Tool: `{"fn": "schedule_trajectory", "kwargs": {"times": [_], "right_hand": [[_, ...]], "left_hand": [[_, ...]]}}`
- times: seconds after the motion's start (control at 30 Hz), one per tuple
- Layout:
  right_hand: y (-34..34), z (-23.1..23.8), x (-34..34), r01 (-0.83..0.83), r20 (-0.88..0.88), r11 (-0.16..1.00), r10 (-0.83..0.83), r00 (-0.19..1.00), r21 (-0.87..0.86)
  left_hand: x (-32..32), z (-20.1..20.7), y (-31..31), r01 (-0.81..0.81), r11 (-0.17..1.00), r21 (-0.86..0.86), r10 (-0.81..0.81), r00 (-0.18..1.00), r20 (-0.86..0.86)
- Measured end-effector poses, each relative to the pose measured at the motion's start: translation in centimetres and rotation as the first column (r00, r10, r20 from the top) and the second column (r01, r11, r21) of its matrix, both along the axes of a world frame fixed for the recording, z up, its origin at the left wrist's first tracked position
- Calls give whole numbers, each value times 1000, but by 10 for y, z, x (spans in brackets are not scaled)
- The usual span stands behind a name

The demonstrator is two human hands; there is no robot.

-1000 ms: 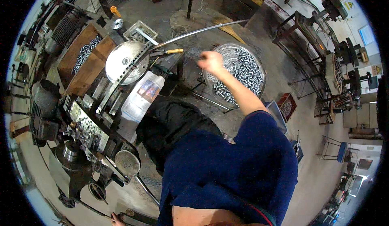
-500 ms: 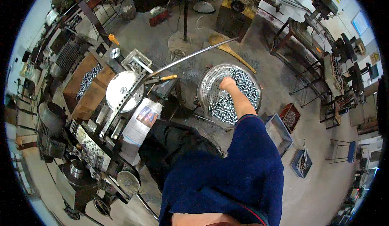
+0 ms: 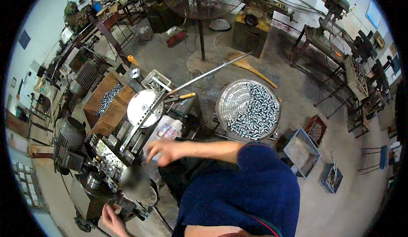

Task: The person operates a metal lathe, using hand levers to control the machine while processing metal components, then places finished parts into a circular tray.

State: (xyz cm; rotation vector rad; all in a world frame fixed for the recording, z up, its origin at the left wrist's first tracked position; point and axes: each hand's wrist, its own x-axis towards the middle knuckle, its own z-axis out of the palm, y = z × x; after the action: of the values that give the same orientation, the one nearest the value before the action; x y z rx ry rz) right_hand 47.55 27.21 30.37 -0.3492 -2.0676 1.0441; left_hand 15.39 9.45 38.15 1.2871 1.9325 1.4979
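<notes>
My right hand (image 3: pixel 165 152) is over the left-hand machine bench, beside a white plastic jug (image 3: pixel 169 128). Its fingers are bent together and smeared by motion, and whatever they hold is too blurred to make out. My left hand (image 3: pixel 112 221) is low at the left, by the near end of the machine (image 3: pixel 108 158), its fingers stretched out and apart, with nothing seen in them. To the right, a round perforated metal pan (image 3: pixel 231 99) bears a heap of short shiny metal cylinders (image 3: pixel 257 116).
A long metal rod (image 3: pixel 197 77) slants across from the bench past a white round disc (image 3: pixel 142 113). Behind the disc, a wooden box (image 3: pixel 91 105) holds more metal parts. Grey trays (image 3: pixel 312 162) stand on the floor at right; a broom (image 3: pixel 257 72) and a fan (image 3: pixel 199 7) are farther off.
My right hand has left the pan and swung left to the machine bench. My left hand has come into view at the lower left. The view has shifted slightly.
</notes>
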Motion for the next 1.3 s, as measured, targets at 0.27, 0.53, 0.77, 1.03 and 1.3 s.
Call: {"fn": "schedule_trajectory", "kwargs": {"times": [0.27,0.53,0.77,1.03,1.3], "right_hand": [[-44,66,-122,-97,-343,932,223,912,348],[-48,63,-121,-130,51,923,120,991,361],[-39,79,-160,-375,143,806,350,926,458],[-37,109,-221,-609,319,604,525,789,514],[43,82,-307,-448,641,555,-214,737,701]], "left_hand": [[80,-8,31,104,986,133,-169,620,766],[47,-26,31,189,981,-49,-181,974,137],[29,12,6,140,980,-138,-131,988,76],[-16,18,-23,134,975,-178,-113,986,124],[-100,30,-134,-489,833,-257,341,821,-457]]}}
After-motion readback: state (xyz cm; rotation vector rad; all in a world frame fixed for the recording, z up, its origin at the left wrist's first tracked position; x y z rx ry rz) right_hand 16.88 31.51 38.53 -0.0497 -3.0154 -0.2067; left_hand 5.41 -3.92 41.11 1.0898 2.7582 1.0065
